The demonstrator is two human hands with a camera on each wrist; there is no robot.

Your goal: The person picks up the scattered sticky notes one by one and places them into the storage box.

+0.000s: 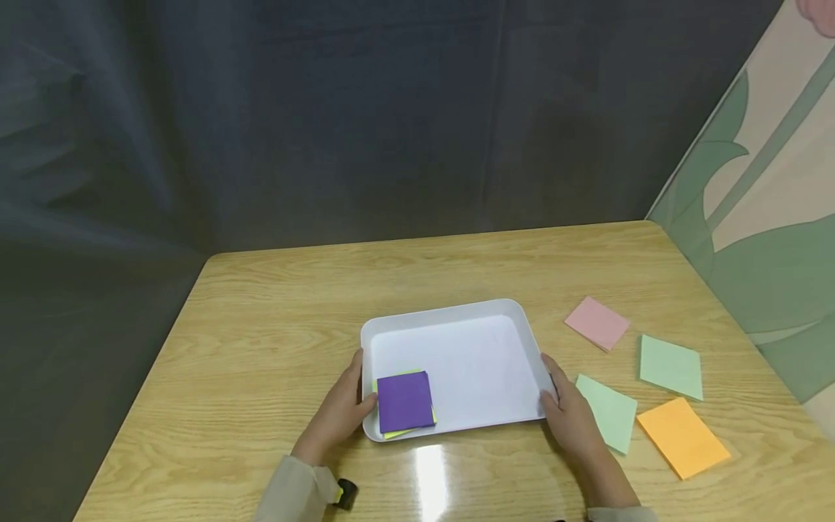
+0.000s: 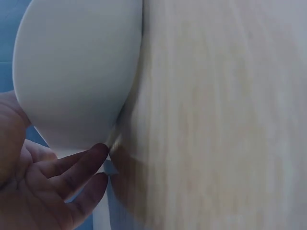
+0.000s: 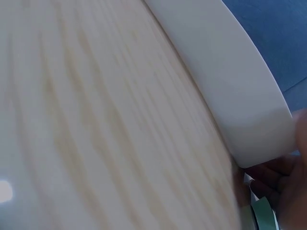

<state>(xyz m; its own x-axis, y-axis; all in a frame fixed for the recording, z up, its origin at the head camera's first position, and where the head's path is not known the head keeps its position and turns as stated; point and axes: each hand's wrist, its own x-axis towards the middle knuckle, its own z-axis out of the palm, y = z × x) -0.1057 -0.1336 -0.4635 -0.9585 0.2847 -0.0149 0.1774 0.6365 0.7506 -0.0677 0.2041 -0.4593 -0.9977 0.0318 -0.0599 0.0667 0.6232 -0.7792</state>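
A white rectangular tray (image 1: 483, 362) sits at the middle of the wooden table, slightly turned. At its left end, my left hand (image 1: 339, 409) grips the wall, thumb over the rim and fingers outside. The left wrist view shows those fingertips (image 2: 100, 151) low against the tray's wall (image 2: 81, 72), close to the tabletop. On the opposite end, my right hand (image 1: 572, 417) holds the wall the same way, its fingers partly hidden in the right wrist view. Inside the tray's near left corner lies a purple square of paper (image 1: 404, 402), with yellow paper (image 1: 399, 434) showing beneath its edges.
Right of the tray lie a pink paper square (image 1: 596, 323), two pale green ones (image 1: 670, 367) and an orange one (image 1: 683, 438). One green square (image 1: 608, 413) is close beside my right hand. A dark curtain (image 1: 391, 130) hangs behind the table (image 1: 261, 348).
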